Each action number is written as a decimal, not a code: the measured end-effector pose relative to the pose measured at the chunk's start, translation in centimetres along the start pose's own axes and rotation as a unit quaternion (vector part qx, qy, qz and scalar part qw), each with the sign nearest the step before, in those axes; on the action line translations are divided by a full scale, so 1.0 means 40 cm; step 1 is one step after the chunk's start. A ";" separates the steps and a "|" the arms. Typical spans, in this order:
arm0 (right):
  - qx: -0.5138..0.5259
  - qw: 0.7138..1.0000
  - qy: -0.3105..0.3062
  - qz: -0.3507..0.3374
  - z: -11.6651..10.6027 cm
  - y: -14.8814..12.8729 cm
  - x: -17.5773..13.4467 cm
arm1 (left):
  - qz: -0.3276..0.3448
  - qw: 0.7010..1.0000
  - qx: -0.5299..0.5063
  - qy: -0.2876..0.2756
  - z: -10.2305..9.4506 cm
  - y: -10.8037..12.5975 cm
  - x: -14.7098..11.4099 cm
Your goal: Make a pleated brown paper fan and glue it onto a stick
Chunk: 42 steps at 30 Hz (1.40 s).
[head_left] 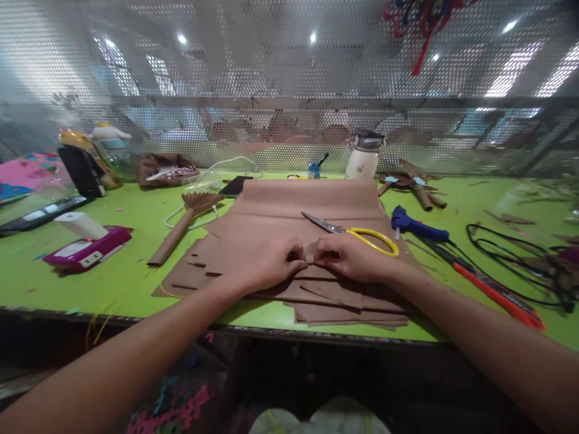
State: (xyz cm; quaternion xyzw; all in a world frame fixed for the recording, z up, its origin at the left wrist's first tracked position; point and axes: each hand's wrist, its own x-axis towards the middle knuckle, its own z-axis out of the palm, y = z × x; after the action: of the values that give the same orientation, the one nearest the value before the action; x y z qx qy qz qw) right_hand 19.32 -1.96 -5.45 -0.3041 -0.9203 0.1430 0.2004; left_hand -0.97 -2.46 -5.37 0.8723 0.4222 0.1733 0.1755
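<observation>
Left hand [271,265], mine: centre of the frame, forearm slanting up from lower left, fingers curled, thumb and forefinger tips closed on a small brown paper piece [310,258]. Right hand [350,257], mine: just beside it, forearm from lower right, fingertips likewise pinched on the piece's other side. Brown paper sheets [271,223]: stacked beneath my hands, mid-frame, on the green bench [45,292]. Yellow-handled scissors [339,229]: on the sheets, beyond my right hand.

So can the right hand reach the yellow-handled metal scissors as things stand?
Probably yes: the scissors lie on brown paper just beyond the right hand, nothing between, though it seems busy pinching paper.
</observation>
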 end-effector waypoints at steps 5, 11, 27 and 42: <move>-0.035 0.999 -0.026 0.024 -0.005 -0.006 0.005 | -0.007 1.000 0.019 -0.014 -0.008 0.001 0.001; -0.064 0.995 -0.051 0.050 -0.009 -0.010 0.009 | 0.014 0.998 0.049 -0.041 -0.019 0.000 0.000; -0.057 0.991 -0.039 0.114 -0.025 -0.028 0.011 | 0.024 0.995 0.089 -0.049 -0.020 -0.026 0.010; -0.030 0.990 -0.034 0.133 -0.025 0.004 0.004 | -0.016 0.994 0.039 -0.100 -0.039 -0.022 0.021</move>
State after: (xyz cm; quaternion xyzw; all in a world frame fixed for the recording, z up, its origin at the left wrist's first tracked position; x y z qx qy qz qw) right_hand 19.75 -1.58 -4.61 -0.4250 -0.8816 0.1513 0.1389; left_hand -1.76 -1.03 -4.28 0.8845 0.4229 0.0658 0.1855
